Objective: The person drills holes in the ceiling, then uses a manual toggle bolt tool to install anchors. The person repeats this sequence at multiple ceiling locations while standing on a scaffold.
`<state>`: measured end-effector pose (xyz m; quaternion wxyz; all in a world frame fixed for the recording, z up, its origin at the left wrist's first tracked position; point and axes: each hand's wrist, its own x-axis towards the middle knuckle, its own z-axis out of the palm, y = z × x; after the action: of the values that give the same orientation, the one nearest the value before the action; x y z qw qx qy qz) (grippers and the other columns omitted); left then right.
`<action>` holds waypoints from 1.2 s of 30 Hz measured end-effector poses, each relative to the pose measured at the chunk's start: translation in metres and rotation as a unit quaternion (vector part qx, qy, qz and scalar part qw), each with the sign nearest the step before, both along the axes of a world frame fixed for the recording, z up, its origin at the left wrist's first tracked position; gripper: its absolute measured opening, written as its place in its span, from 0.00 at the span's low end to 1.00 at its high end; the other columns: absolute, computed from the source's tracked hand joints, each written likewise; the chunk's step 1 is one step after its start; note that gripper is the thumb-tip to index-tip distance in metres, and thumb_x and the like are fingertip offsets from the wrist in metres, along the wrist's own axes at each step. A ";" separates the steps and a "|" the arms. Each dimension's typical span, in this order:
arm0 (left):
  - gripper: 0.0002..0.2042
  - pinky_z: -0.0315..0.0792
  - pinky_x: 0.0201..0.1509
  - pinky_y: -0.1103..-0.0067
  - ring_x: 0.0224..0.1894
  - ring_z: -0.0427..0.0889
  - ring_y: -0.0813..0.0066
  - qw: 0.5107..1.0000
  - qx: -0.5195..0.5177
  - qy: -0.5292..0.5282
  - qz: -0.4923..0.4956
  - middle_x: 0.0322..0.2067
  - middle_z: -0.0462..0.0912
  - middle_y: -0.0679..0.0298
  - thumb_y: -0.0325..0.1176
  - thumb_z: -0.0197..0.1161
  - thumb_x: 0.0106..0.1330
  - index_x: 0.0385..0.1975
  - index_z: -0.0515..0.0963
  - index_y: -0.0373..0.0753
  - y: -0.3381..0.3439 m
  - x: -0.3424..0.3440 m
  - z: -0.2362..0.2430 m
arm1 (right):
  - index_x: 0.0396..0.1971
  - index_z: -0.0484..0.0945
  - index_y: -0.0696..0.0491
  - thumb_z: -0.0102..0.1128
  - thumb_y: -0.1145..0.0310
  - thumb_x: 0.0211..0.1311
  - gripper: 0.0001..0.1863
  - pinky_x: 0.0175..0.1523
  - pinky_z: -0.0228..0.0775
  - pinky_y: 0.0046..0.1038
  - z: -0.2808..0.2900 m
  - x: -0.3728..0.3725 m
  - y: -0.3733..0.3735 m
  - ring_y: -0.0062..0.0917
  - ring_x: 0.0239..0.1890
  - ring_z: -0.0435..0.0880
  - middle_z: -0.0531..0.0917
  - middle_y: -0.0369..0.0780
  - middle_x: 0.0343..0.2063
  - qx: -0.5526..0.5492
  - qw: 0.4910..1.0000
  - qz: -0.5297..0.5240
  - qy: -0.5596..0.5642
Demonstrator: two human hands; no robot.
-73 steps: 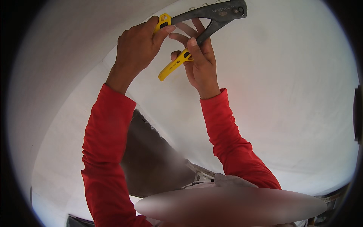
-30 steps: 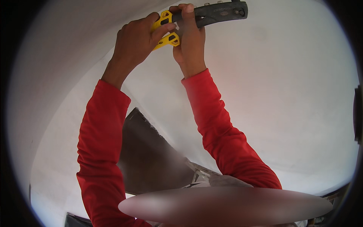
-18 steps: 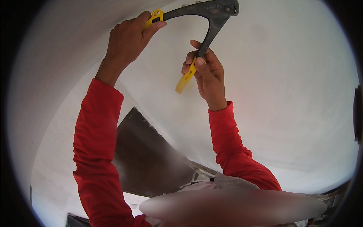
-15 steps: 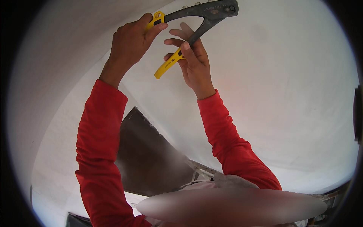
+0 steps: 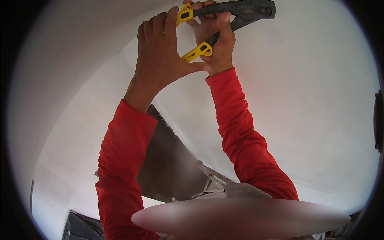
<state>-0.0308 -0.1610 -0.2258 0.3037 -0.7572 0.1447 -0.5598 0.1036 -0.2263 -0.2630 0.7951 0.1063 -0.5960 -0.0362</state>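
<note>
A black hand riveter (image 5: 260,10) with two yellow-gripped handles is raised at the top of the head view, its pivot end pointing right. My left hand (image 5: 158,54) is on the handle ends, its fingers at the upper yellow grip (image 5: 185,14) and its thumb stretched toward the lower grip (image 5: 196,52). My right hand (image 5: 220,48) holds the tool from the right, thumb upright against the black lower handle and fingertips curled over the upper one. Part of the tool is hidden behind both hands. Red sleeves cover both forearms.
A white plastered surface (image 5: 308,100) with a curved-looking edge surrounds the tool. Behind my arms is a dark brown panel (image 5: 168,168), with a pale metal frame (image 5: 216,176) beside it. A black object (image 5: 82,226) shows at lower left, and a blurred oval covers the bottom middle.
The riveter has shifted right. My left hand has moved right and now spans toward both handles with its thumb out; my right hand has risen, its fingers now over the upper handle.
</note>
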 end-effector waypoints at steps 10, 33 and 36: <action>0.39 0.77 0.48 0.67 0.44 0.80 0.62 0.995 0.040 -0.054 0.068 0.43 0.76 0.63 0.41 0.85 0.40 0.54 0.70 0.41 0.006 0.008 0.018 | 0.45 0.76 0.52 0.63 0.51 0.72 0.18 0.58 0.72 0.35 0.021 -0.008 0.011 0.31 0.52 0.83 0.83 0.37 0.38 0.065 0.996 0.044 0.045; 0.29 0.75 0.29 0.74 0.19 0.82 0.71 0.968 -0.156 0.196 -0.009 0.17 0.80 0.60 0.63 0.56 0.72 0.47 0.79 0.38 0.004 0.013 0.050 | 0.43 0.79 0.52 0.65 0.48 0.70 0.21 0.51 0.76 0.29 0.014 -0.016 -0.001 0.26 0.47 0.84 0.84 0.37 0.38 -0.051 0.983 -0.040 0.171; 0.29 0.75 0.29 0.74 0.18 0.80 0.71 0.984 -0.082 0.148 0.051 0.16 0.79 0.63 0.62 0.53 0.74 0.47 0.79 0.38 0.002 0.014 0.050 | 0.65 0.68 0.52 0.57 0.58 0.76 0.24 0.49 0.81 0.36 -0.024 -0.028 -0.016 0.32 0.59 0.80 0.81 0.41 0.52 -0.089 0.976 -0.107 0.166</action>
<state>-0.0172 -0.1588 -0.1758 0.2439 -0.8604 0.1028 -0.4355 0.0754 -0.2421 -0.2869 0.8806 -0.0362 -0.4648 -0.0849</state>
